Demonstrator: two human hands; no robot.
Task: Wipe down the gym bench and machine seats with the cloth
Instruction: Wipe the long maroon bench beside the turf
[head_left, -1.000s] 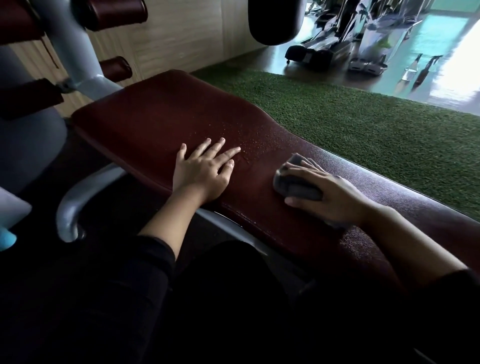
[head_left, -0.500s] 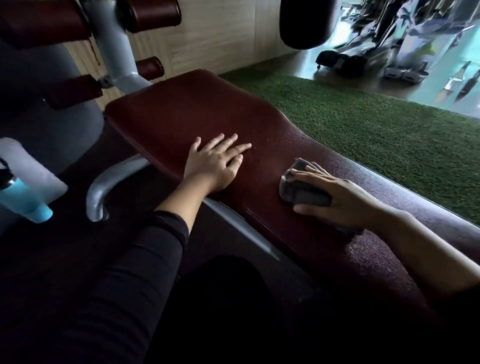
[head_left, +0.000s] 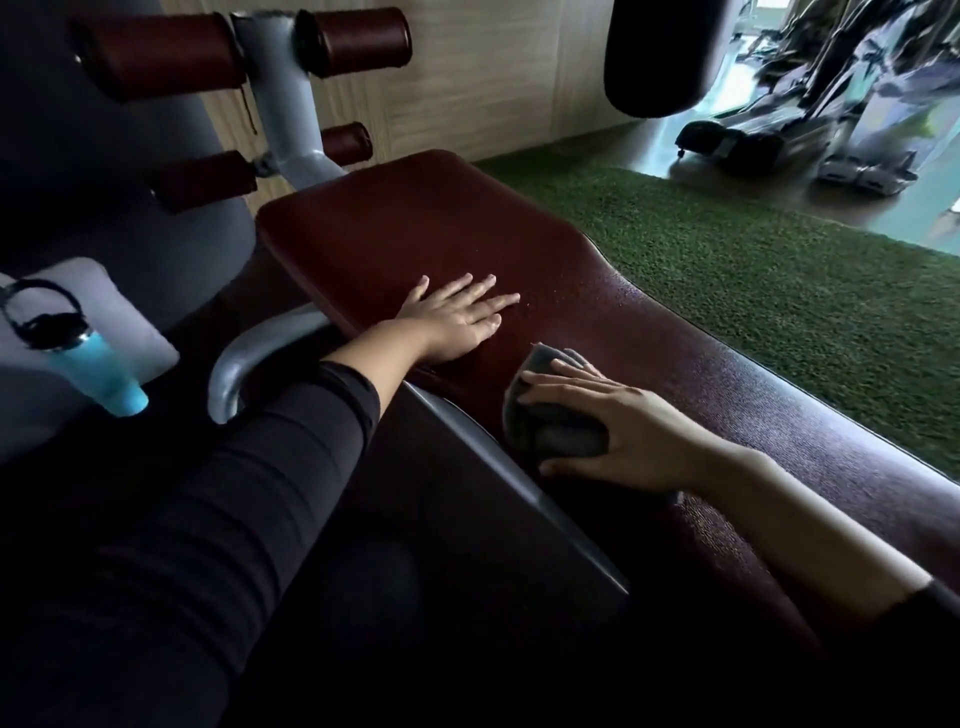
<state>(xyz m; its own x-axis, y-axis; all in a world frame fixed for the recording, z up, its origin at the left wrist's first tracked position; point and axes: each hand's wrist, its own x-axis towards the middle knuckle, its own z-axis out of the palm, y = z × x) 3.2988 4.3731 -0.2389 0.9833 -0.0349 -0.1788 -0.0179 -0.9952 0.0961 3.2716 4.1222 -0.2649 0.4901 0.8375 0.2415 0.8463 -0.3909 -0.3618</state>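
Black sleeves fill the bottom of the frame, one arm reaching up from the lower left, the other from the lower right. The right hand (head_left: 631, 434) grips a bunched grey cloth (head_left: 550, 415) at centre right, pressing it onto the dark red padded desk (head_left: 426, 223) near its front edge. Just left and above, the left hand (head_left: 454, 319) lies flat on the padding, fingers straight and spread — holding nothing. Tiny droplets speckle the surface beside its fingertips. A grey metal handle (head_left: 249, 358) curves below the pad at centre left. At far left stands a blue bottle (head_left: 104, 371). Red foam rollers (head_left: 353, 41) sit in the upper left — green turf (head_left: 779, 270) stretches across the right.
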